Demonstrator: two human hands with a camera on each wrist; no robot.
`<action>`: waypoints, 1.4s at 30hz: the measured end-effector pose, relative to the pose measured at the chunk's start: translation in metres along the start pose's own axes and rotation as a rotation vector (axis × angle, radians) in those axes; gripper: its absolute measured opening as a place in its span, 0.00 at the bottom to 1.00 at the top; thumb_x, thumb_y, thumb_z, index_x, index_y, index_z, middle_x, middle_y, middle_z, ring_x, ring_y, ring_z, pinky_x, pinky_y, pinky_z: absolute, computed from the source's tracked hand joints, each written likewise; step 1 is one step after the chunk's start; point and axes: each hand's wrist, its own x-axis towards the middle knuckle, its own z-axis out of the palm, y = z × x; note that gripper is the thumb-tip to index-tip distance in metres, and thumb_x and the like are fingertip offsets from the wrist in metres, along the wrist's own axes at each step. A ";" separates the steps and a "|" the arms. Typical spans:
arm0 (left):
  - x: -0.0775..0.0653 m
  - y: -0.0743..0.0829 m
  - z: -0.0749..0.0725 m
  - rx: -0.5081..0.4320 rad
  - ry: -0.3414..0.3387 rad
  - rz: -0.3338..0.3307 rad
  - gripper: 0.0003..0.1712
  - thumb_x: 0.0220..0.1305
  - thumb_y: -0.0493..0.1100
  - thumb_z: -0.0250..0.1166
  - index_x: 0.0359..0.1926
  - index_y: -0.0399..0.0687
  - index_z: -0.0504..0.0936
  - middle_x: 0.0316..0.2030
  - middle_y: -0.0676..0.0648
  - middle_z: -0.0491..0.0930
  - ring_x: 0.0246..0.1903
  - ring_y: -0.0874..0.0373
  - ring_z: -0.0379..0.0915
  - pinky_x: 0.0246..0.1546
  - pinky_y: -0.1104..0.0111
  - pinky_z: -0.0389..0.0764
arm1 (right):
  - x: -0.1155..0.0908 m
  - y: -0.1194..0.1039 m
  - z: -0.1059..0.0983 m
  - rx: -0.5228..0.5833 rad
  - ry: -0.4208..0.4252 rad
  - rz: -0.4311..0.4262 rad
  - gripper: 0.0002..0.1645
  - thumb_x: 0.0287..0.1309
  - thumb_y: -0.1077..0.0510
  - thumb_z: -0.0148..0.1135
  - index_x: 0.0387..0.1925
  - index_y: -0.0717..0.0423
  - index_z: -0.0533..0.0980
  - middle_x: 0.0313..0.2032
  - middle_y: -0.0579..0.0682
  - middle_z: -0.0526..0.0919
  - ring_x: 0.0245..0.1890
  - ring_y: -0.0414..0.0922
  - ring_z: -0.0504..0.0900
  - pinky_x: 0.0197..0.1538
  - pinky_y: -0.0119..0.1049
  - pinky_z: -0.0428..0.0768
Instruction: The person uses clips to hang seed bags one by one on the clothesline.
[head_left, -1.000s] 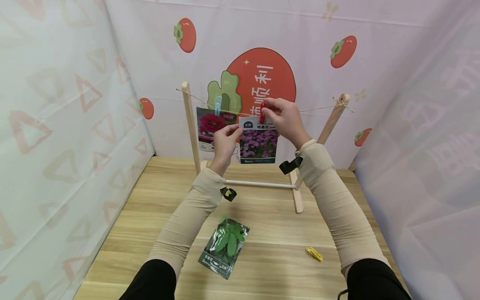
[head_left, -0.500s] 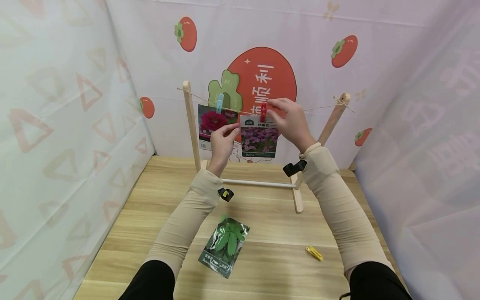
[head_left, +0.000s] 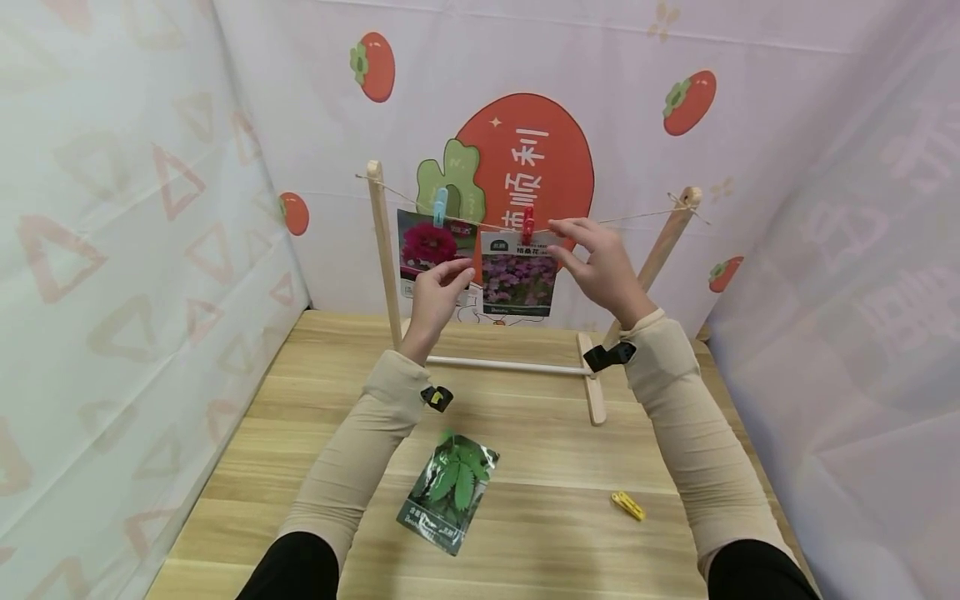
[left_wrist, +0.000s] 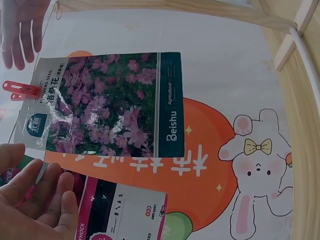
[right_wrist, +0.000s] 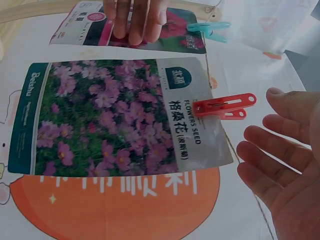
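Note:
A seed packet with purple flowers [head_left: 517,279] hangs from the string, held at its top by a red clothespin [head_left: 528,225]. My right hand [head_left: 600,262] is just right of it, fingers loosely spread and apart from the clothespin, as the right wrist view shows. My left hand [head_left: 438,296] is by the packet's left edge, fingers relaxed and holding nothing. Behind that hand a second seed packet with a magenta flower [head_left: 427,242] hangs from a light blue clothespin [head_left: 439,207], its lower part partly hidden.
The string [head_left: 637,217] runs between two wooden posts [head_left: 384,250] of a stand with a white crossbar [head_left: 510,365]. On the wooden table [head_left: 540,467] lie a green-leaf seed packet [head_left: 450,493] and a yellow clothespin [head_left: 628,506]. A printed cloth [head_left: 615,50] backs the stand.
My right hand has let go of the red clothespin and moved right. My left hand has come off the purple-flower packet and drawn slightly left and down. The packet now hangs from the string.

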 end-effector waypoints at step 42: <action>-0.032 -0.041 -0.022 0.073 -0.150 -0.068 0.28 0.64 0.44 0.66 0.63 0.39 0.74 0.62 0.39 0.75 0.62 0.44 0.70 0.64 0.54 0.71 | -0.094 0.027 0.014 0.098 -0.082 0.237 0.25 0.65 0.58 0.60 0.61 0.63 0.73 0.56 0.63 0.79 0.55 0.59 0.76 0.54 0.58 0.76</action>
